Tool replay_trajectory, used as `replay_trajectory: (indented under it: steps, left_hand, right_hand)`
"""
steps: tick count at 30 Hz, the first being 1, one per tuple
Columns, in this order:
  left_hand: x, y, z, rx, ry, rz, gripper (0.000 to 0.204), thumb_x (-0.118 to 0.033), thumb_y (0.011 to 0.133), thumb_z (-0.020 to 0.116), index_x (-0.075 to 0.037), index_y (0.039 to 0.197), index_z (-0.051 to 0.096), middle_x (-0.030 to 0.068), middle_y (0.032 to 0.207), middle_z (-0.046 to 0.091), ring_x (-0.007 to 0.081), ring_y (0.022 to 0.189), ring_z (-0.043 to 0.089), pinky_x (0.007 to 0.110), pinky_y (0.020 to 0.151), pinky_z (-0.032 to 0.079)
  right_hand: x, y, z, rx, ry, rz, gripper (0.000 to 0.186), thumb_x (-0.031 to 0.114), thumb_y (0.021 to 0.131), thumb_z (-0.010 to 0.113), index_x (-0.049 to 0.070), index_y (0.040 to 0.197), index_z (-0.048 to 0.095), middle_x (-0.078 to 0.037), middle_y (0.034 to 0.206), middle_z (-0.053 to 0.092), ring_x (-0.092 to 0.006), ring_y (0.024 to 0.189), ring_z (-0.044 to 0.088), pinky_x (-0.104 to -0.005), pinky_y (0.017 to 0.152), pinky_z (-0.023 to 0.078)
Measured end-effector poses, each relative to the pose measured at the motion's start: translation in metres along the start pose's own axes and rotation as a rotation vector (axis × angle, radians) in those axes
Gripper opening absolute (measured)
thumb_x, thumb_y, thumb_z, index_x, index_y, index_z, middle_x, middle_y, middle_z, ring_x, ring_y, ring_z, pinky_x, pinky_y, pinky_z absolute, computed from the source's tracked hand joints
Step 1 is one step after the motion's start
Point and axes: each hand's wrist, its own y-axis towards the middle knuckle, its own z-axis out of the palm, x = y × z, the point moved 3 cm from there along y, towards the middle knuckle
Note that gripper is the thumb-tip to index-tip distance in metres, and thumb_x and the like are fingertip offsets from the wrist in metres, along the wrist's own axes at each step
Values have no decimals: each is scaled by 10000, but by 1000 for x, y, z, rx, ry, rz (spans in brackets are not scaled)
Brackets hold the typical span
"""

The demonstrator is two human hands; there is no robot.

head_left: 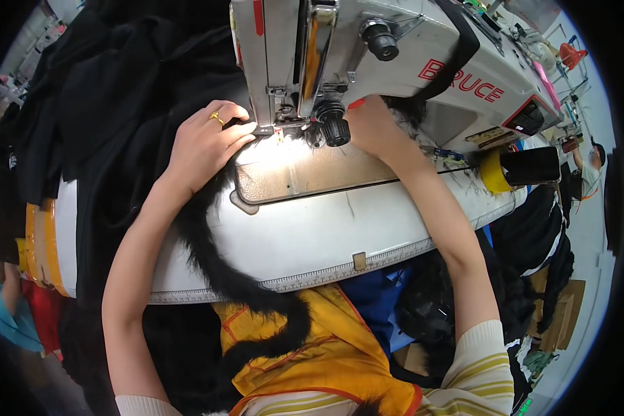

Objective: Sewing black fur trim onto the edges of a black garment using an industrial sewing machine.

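A white sewing machine [412, 41] stands before me, its lamp lighting the presser foot [279, 132] and metal bed plate [305, 180]. My left hand [204, 145], with a gold ring, is left of the foot, its bent fingers closed on black furry trim [243, 277]. The trim trails down over the white table edge onto my orange apron [353, 347]. My right hand [371, 128] reaches to the right side of the needle area, its fingertips hidden behind the machine's knob [335, 132].
Black cloth [111, 83] is piled at the left. A yellow holder [494, 173] with a dark phone-like object [530, 165] sits at the table's right. Dark fabric and cardboard [565, 312] lie lower right. Other people are at the far right [589, 170] and left edge [14, 312].
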Motion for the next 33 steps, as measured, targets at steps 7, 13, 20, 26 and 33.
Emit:
replay_trajectory:
  steps: [7,13,20,26,33]
  left_hand:
    - [-22,-7,-15,28,26,103,99,-141,718,666,-110,803,625,-12,781,530,156,754,538,290,658,446]
    - [-30,-11,3,-6,185,90,94,-169,730,619,-129,816,621,-39,845,569,116,873,557,264,754,441]
    - [-24,5,12,-89,209,82,95,-205,735,719,-120,768,692,-12,615,503,167,646,508,291,646,450]
    - [-19,0,15,41,226,120,169,-124,696,593,-104,846,669,-20,778,569,130,834,547,270,768,442]
    - [-20,6,16,32,233,125,120,-110,652,583,-92,745,657,22,787,581,159,857,549,274,732,448]
  right_hand:
    - [15,-8,-17,45,239,-197,302,40,738,532,102,1029,581,-26,1040,598,-167,961,581,-270,755,506]
    - [-12,-27,-5,59,104,-100,503,-12,724,524,200,1178,570,49,1151,613,-189,805,627,-272,747,516]
    - [-22,-33,0,-6,106,-5,465,-2,707,546,207,1116,617,21,1037,652,-199,764,628,-299,680,527]
    - [-25,-33,7,7,46,29,362,31,703,572,202,1008,667,18,966,648,-199,780,621,-312,656,527]
    - [-22,-33,12,-73,-221,24,301,87,699,600,194,978,641,37,998,621,-184,855,611,-298,634,527]
